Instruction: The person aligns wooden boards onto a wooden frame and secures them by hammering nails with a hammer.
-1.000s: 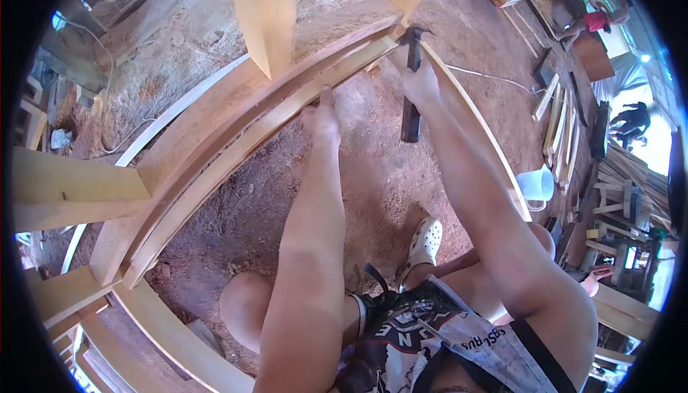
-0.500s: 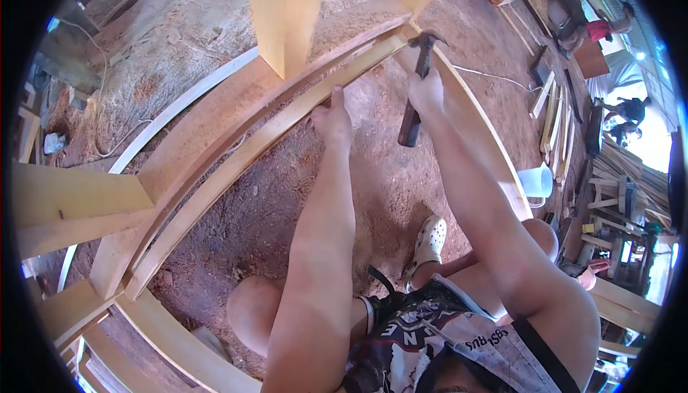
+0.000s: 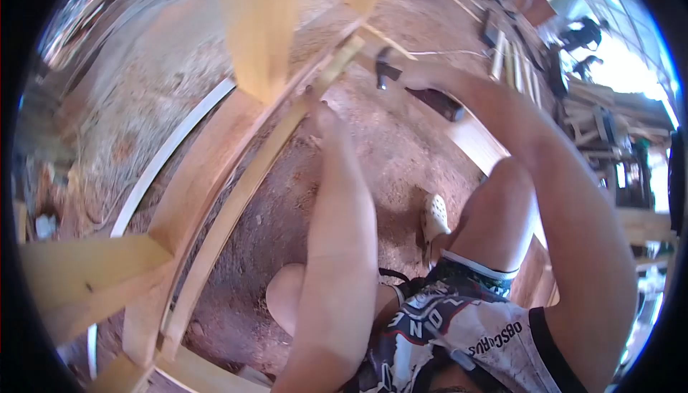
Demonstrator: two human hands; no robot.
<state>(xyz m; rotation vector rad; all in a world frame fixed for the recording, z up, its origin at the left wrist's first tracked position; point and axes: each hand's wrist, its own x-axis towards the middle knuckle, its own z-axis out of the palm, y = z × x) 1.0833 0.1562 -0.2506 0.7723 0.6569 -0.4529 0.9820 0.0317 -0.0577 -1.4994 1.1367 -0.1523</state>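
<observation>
We have a hammer point(image 3: 438, 103) in our right hand point(image 3: 418, 75). The fingers are closed around it, but they look blurry, so we can't see each one. The metal head sticks out past the hand on one side, and the dark handle pokes out below the wrist. The hammer is up near the far corner of the wooden frame, to the right of the long strip. We can't tell if its head touches anything.

Our left hand point(image 3: 326, 121) holds the thin curved wooden strip point(image 3: 249, 181) near its far part. The hand is nearly closed, with the strip between the thumb and the fingers. This strip runs beside the wide curved board point(image 3: 197, 189), and we can see a narrow gap between them down the near part.

A big post point(image 3: 259, 24) stands on the wide board, and another post point(image 3: 97, 275) sticks out on the left. A thin white strip point(image 3: 166, 151) bends along the outside. On our right there is a side board point(image 3: 479, 141), partly hidden by our arm.

Under all this is the brown dirt floor point(image 3: 401, 153). We wear a cream clog point(image 3: 434, 219) with holes in it. Farther off, some sticks point(image 3: 517, 70) lie on the ground.
</observation>
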